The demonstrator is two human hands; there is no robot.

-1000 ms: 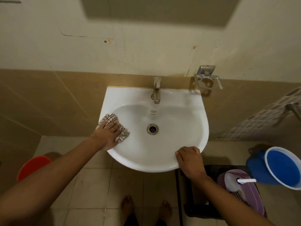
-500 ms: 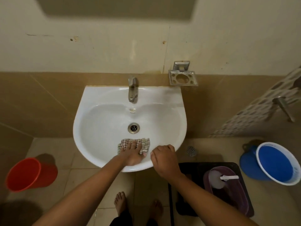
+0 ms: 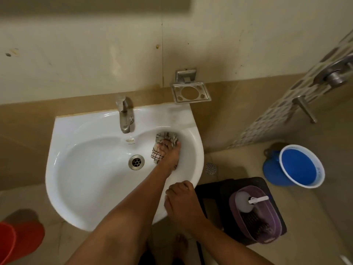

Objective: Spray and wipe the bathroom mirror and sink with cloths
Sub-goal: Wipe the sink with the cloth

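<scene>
Beige tiles back the white sink point(image 3: 80, 188); right of its drain point(image 3: 136, 162) our left hand point(image 3: 168, 155) presses the checked cloth point(image 3: 162, 142) flat-fingered, our right hand point(image 3: 181, 201) curled over the rim. We judge overlapping strokes toward the drain best

A white wall-mounted sink point(image 3: 80, 188) filled the centre-left of the frame, its round metal drain point(image 3: 136, 162) at mid-basin and a steel tap point(image 3: 124, 116) at its back edge. A crumpled checked cloth point(image 3: 163, 145), white with dark grid lines, lay against the basin's inner right slope, right of the drain and below the tap.
</scene>
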